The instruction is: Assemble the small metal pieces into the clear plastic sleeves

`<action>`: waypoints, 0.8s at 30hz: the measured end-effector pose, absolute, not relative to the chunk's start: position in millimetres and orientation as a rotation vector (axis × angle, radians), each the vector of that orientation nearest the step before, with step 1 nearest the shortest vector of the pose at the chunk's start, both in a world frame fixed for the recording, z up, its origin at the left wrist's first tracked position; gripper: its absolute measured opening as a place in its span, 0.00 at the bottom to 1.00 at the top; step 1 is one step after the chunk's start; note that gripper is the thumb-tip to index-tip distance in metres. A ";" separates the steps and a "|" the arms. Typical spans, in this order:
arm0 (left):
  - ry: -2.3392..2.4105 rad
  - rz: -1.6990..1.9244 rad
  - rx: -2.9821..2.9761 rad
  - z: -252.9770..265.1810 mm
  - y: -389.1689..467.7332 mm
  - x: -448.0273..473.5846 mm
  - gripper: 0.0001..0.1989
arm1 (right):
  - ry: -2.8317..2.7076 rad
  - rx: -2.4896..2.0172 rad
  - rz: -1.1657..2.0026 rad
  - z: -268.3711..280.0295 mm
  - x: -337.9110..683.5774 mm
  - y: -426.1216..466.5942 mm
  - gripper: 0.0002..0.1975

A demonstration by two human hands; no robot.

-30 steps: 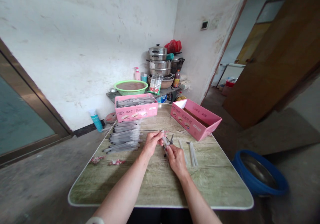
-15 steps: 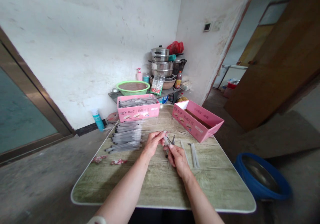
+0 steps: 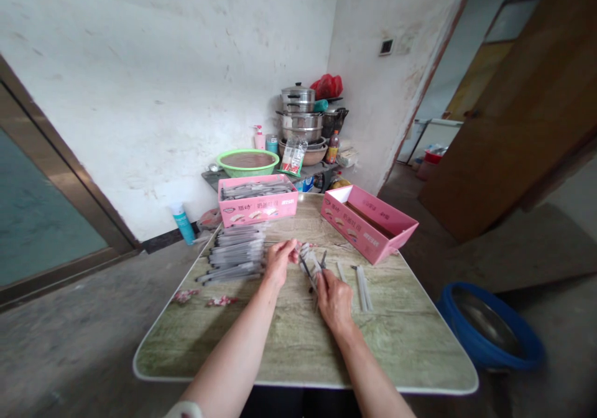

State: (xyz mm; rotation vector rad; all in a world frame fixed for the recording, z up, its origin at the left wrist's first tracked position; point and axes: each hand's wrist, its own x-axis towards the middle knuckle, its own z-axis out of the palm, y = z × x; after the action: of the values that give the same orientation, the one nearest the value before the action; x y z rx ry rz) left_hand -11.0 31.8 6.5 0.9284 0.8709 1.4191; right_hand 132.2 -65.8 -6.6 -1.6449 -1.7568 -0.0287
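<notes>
My left hand (image 3: 278,264) is closed in a pinch at the middle of the table, its fingertips at a small translucent piece that I cannot make out. My right hand (image 3: 336,297) is closed around a translucent pen barrel (image 3: 317,262), which points up and away. Dark slim pen parts (image 3: 306,267) lie between the hands, partly hidden by the right fingers. Left of my left hand, grey pens (image 3: 239,250) with dark ends are stacked in a pile. Several loose translucent barrels (image 3: 362,288) lie to the right of my right hand.
A pink box (image 3: 261,211) full of pens stands behind the pile. Another pink box (image 3: 364,224) sits at the table's right rear. Beyond are a green basin (image 3: 247,170) and stacked pots (image 3: 301,122). A blue tub (image 3: 522,349) stands on the floor at right.
My hands have moved apart: the left has shifted slightly left and up from the right. More of the dark pen parts between them now shows.
</notes>
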 end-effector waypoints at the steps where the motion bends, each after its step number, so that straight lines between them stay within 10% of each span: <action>1: 0.880 1.406 0.992 4.8 31.9 -10.0 0.22 | -1.724 -1.665 -0.029 -7.1 133.9 -64.4 0.22; 15: 1.420 1.341 1.645 -2.3 33.5 -14.8 0.04 | -1.375 -1.932 -0.120 -4.9 151.4 -59.8 0.25; 24: 0.810 1.090 1.389 1.5 20.2 5.6 0.20 | -1.511 -1.730 0.034 -8.9 147.1 -59.9 0.24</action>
State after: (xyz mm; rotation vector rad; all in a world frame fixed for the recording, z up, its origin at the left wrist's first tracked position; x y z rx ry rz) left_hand 5.6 20.2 1.5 1.3891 0.8098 1.0899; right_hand 147.1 -59.9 -8.9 -1.7297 -1.5106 0.0339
